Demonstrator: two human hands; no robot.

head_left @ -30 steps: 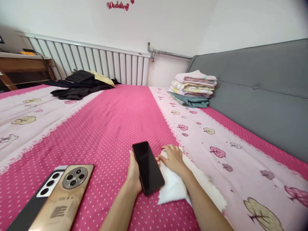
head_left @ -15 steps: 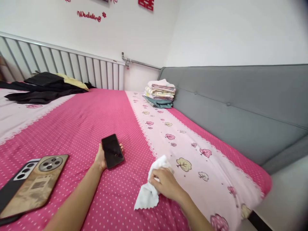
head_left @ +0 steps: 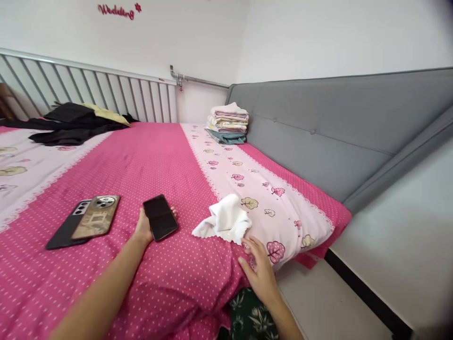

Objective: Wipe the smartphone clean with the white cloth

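A dark smartphone (head_left: pixel 160 217) lies screen up in my left hand (head_left: pixel 144 228), its fingertips curled at the phone's right edge. The white cloth (head_left: pixel 226 220) rests crumpled on the bed, right of the phone. Just below the cloth hovers my right hand (head_left: pixel 260 269), open, thumb and fingers apart, holding nothing. Its fingertips are close to the cloth's lower edge; whether they touch I cannot tell. To the left, a phone with a tan patterned back (head_left: pixel 96 218) partly overlaps a black-backed phone (head_left: pixel 67 232), cameras up.
Pink dotted bedding (head_left: pixel 148 160) covers the bed. Folded fabrics (head_left: pixel 229 123) are stacked by the grey padded headboard (head_left: pixel 304 127). Dark clothes (head_left: pixel 74 123) lie at the far left, before a white radiator (head_left: pixel 116 89). Floor (head_left: pixel 329 302) shows beyond the bed's right edge.
My right hand has let go of the white cloth and drawn back toward me. The cloth now lies bunched on the bed. My left hand still holds the phone; the view has shifted.
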